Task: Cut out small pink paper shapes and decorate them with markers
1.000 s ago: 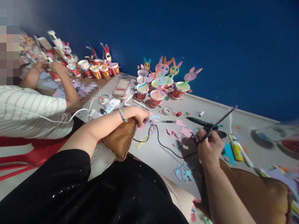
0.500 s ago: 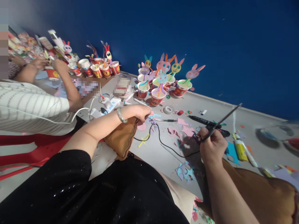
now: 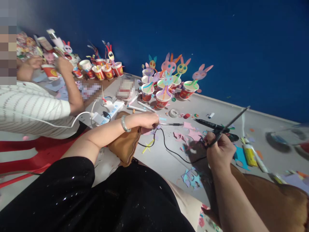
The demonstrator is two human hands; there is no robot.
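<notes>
My left hand (image 3: 149, 120), with a bangle (image 3: 125, 123) on its wrist, is low over the table beside a ballpoint pen (image 3: 172, 124). Its fingers are curled together; what they hold, if anything, is hidden. Purple and pink paper scraps (image 3: 146, 130) lie under and around it. On the right, my right hand (image 3: 220, 151) is closed around a thin dark slab (image 3: 233, 122), seen edge-on, which looks like a phone. A black cord (image 3: 178, 157) runs across the table to that hand. Black markers (image 3: 212, 125) lie just beyond it.
Paper cups (image 3: 164, 99) with paper rabbit figures stand along the blue wall. A power strip (image 3: 113, 111) lies left of my forearm. A brown cushion (image 3: 125, 141) is beneath that arm. Yellow glue tube (image 3: 249, 155) at right. A co-worker's hands (image 3: 64, 66) handle a cup at far left.
My left hand has moved slightly right and down, so it now covers the pen's left end. My right hand and its slab have barely moved. The co-worker's hands have shifted slightly.
</notes>
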